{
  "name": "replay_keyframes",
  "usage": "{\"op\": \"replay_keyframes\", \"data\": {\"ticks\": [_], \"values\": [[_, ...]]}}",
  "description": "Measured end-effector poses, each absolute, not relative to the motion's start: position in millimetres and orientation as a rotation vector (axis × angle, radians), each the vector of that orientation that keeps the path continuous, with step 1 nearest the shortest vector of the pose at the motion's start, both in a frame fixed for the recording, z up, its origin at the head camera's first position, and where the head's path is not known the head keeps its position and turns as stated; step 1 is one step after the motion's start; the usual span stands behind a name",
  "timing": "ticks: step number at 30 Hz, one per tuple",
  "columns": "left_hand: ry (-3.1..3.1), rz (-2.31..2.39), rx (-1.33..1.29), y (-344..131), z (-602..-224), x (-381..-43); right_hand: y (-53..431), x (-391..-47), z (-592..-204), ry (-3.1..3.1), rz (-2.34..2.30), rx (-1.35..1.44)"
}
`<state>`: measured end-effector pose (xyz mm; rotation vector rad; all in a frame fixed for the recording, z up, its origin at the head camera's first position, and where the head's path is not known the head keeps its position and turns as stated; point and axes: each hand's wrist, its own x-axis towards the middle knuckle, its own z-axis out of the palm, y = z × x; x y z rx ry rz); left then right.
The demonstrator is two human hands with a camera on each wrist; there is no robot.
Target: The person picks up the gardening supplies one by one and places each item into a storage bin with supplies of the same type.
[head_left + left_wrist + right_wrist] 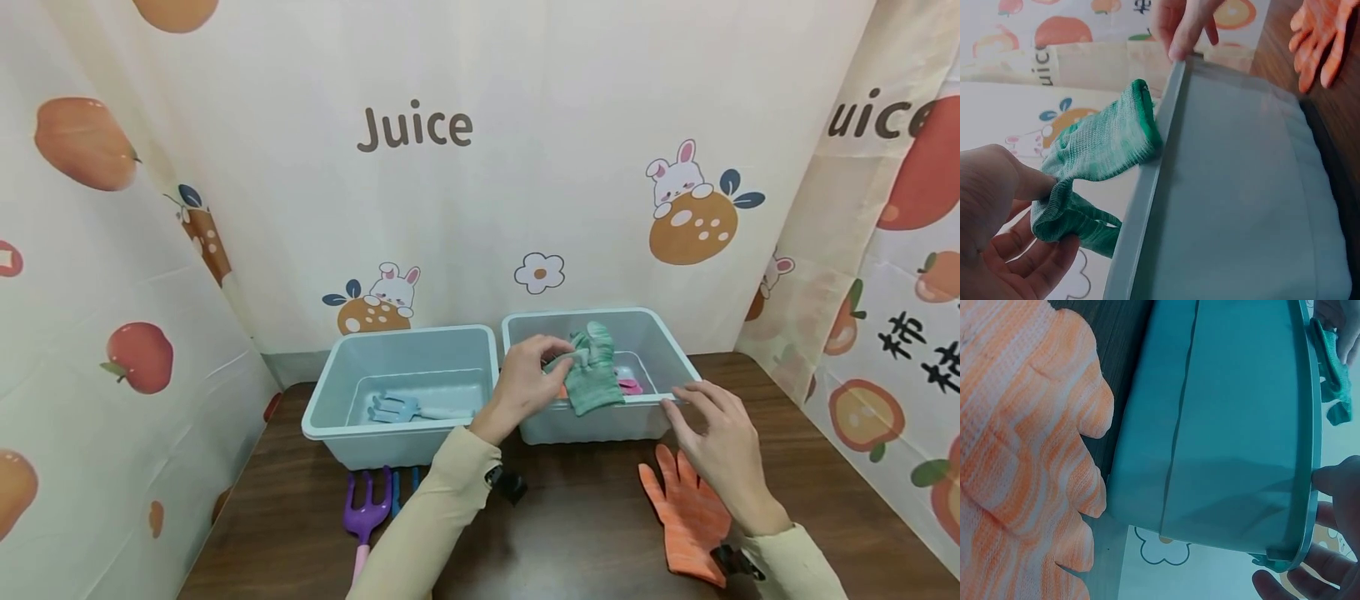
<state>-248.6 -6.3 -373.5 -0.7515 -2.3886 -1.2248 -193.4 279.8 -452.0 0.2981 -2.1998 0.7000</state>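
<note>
My left hand (525,377) pinches a green knitted glove (595,371) between thumb and fingers, over the front of the right light-blue bin (600,427). The glove's cuff drapes across the front rim, as the left wrist view also shows. At that bin's front right corner, my right hand (716,442) grips the rim, thumb on the outer side. Below it, an orange striped glove (690,521) lies flat on the table, its fingers pointing toward the bin. Inside the right bin, a pink thing (630,386) shows partly behind the green glove.
A second light-blue bin (382,442) stands at the left, with a pale blue hand fork (408,408) in it. In front of it lies a purple hand fork (366,512) with a pink handle, beside blue tines (396,493) partly hidden by my left sleeve. Printed curtains surround the table.
</note>
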Motion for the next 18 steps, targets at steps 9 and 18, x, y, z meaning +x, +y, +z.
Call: {"op": "replay_keyframes", "data": {"ticks": [9, 18], "values": [[-2.443, -1.17, -0.698, -10.9, -369.4, -258.7, 280.7, -193.5, -454.0, -2.196, 0.694, 0.297], [-2.475, -1.142, -0.614, -13.8, -365.0, -266.1, 279.5, -193.3, -451.7, -2.2, 0.698, 0.296]]}}
